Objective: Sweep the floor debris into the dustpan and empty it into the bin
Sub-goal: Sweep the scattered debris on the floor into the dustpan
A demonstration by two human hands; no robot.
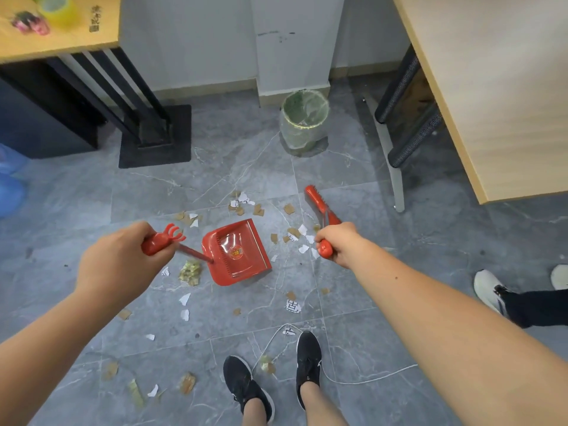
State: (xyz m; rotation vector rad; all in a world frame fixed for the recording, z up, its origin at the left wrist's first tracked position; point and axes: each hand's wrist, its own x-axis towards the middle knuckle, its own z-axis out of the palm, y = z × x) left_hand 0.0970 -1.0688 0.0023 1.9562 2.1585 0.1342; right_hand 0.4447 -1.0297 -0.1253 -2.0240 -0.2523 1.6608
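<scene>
The left grip (123, 261) was curled round the handle of the red dustpan (236, 256), whose pan lay on the floor (246, 167) just right of it among paper scraps (184, 299). The right grip (341, 244) clasped a red broom (319, 206), its head just ahead; the lined bin (304, 118) stood well beyond.

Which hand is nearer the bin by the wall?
Right. The right hand, gripping the broom handle, is almost straight below the bin in view; the left hand, gripping the dustpan handle, is far off to its lower left.
</scene>
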